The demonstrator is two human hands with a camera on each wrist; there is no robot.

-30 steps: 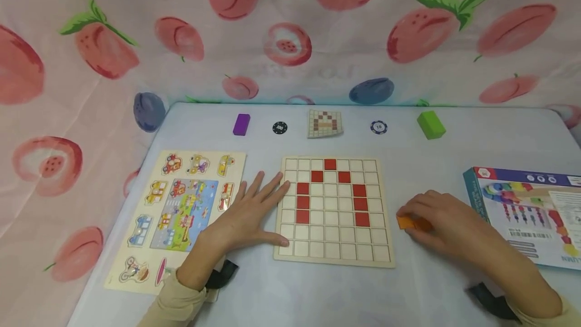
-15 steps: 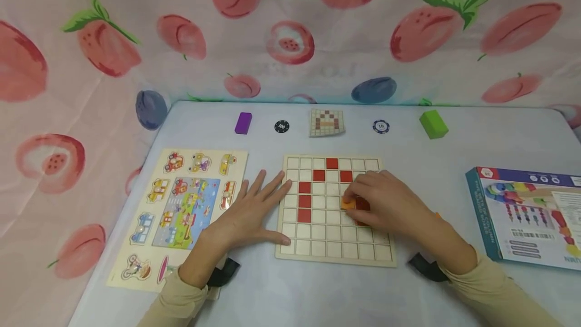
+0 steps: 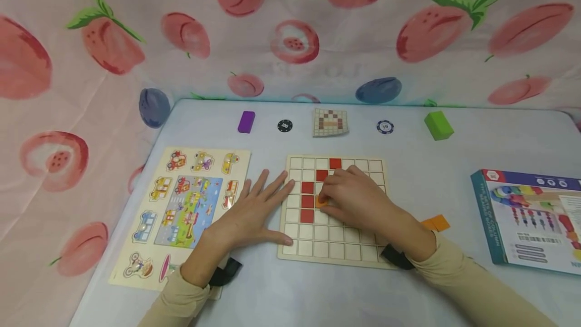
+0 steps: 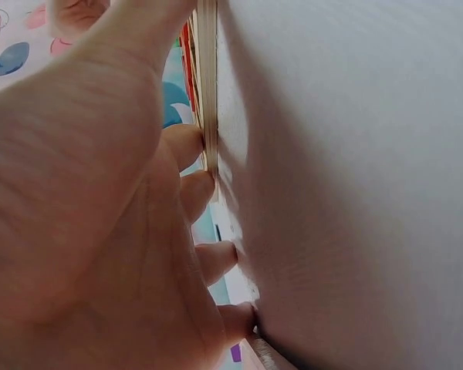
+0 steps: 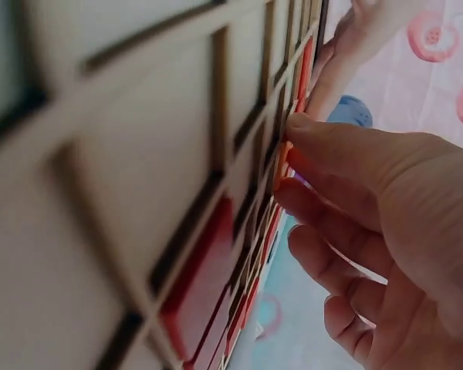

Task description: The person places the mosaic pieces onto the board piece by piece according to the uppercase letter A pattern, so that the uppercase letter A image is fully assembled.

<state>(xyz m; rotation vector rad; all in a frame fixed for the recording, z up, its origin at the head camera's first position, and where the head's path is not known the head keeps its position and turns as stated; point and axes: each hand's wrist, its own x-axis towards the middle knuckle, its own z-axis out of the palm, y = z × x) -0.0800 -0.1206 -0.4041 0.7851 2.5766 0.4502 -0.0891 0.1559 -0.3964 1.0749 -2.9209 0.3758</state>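
Observation:
A wooden grid board lies on the white table with red square tiles in some of its cells. My right hand pinches an orange square tile between thumb and fingers, over the cell just right of the left column of red tiles. In the right wrist view, the thumb and fingertips meet at the board's surface. My left hand is spread, its fingertips and thumb resting along the board's left edge. The right hand and forearm hide the red tiles on the board's right side.
More orange tiles lie right of the board, beside the right forearm. A picture puzzle sits at left, a toy box at right. Along the back are a purple block, two chips, a pattern card and a green block.
My right hand has picked up an orange tile right of the board and carried it leftward across the grid to the left column of red tiles. My left hand has stayed in place.

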